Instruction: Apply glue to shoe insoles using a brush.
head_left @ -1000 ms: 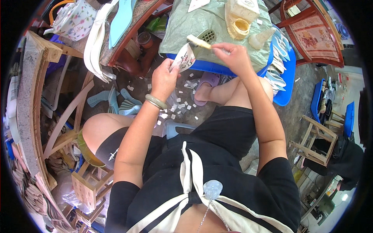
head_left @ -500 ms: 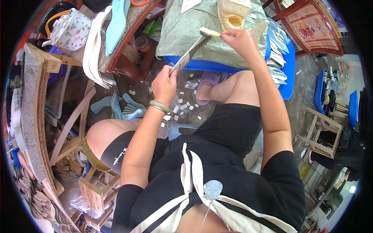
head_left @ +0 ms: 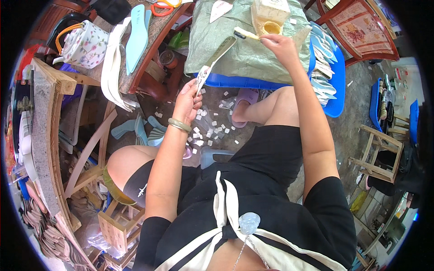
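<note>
My left hand [head_left: 186,100] pinches the lower end of a slim insole-shaped piece [head_left: 211,65], tilted up and away from me, with a dark greenish upper part and a white lower part. My right hand [head_left: 281,49] grips a small brush [head_left: 247,35], like a toothbrush, its dark bristles just above the piece's far tip. Just beyond that hand lies a cut-open plastic jug [head_left: 271,12], its round mouth crusted yellow. Beneath both is a greenish woven sack [head_left: 203,34] spread over a blue crate [head_left: 221,81].
At right, a blue tray [head_left: 335,106] holds light-blue and white insoles. The left table carries a flowered teapot [head_left: 88,45], white strips [head_left: 110,67], blue insoles [head_left: 136,38] and orange-handled scissors [head_left: 165,8]. White scraps [head_left: 208,128] litter the floor; a wooden stool [head_left: 377,153] stands right.
The brush has come off the piece's tip and turned slightly. My left hand has lowered a little and tipped the piece, so more of its face shows.
</note>
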The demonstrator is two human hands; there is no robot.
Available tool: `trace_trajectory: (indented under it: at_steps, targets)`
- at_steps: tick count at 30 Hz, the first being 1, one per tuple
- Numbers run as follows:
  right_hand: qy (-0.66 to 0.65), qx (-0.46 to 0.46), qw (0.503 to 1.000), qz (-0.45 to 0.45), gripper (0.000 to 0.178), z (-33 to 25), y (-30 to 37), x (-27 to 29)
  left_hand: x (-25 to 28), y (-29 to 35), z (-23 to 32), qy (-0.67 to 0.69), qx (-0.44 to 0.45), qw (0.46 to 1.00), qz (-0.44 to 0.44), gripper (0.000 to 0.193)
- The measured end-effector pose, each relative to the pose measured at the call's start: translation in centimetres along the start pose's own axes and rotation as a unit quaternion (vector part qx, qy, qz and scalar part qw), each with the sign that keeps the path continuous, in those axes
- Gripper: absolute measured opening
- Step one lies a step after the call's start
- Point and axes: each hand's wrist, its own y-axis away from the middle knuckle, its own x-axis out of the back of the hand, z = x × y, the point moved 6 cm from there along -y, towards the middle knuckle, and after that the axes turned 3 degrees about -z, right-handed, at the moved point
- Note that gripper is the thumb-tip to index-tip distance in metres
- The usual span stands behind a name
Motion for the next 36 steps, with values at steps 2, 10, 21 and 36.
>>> trace_trajectory:
  at_steps: [2, 10, 21, 36]
  targets:
    - [0.015, -0.016, 1.000, -0.008, 0.025, 0.4, -0.4, -1.6, 0.4, -0.2, -0.1, 0.011, 0.019, 1.000, 0.012, 0.025]
    - [-0.019, 0.086, 0.996, 0.020, 0.020, -2.6, 4.7, -4.5, -0.2, -0.1, -1.4, 0.185, 0.110, 0.976, -0.036, 0.015]
    - [-0.280, -0.115, 0.932, -0.199, 0.023, -6.5, 11.1, -7.9, -0.5, 0.5, -1.8, 0.248, 0.120, 0.957, -0.093, 0.023]
    - [-0.537, 0.046, 0.775, -0.330, 0.041, -20.5, 7.8, -17.6, 5.1, 24.3, 3.1, 0.182, -0.214, 0.946, 0.159, 0.011]
